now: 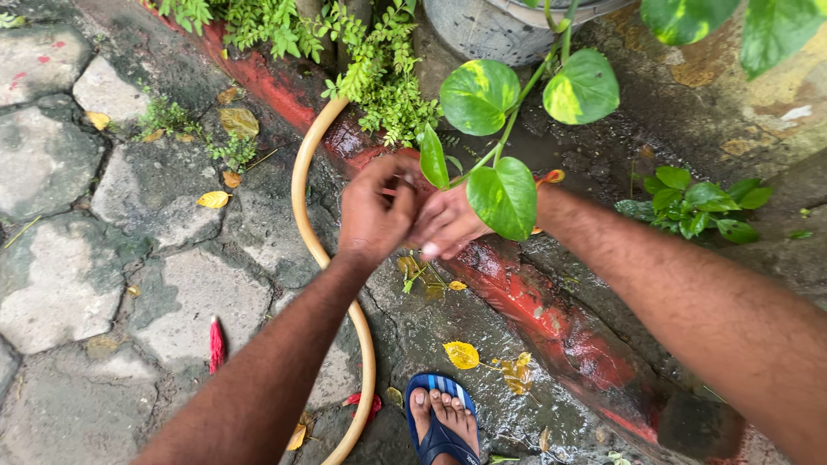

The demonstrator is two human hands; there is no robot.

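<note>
Two hands, left hand (pixel 372 211), right hand (pixel 448 222), pinching one vine stem (pixel 495 146)

Green leaves (pixel 503 197) splashed yellow, a tan hose (pixel 303 185), a blue, seemingly striped sandal (pixel 441 439), red-painted kerb (pixel 551 320).

Seen mid-frame: left hand (pixel 372 211) and right hand (pixel 446 224) pinched together around a green vine stem (pixel 482 159), tan hose (pixel 303 198) just left.

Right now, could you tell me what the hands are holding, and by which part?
Both the left hand and the right hand meet at the lower end of the vine stem, near its leaves. The exact pinch is hidden.
</note>
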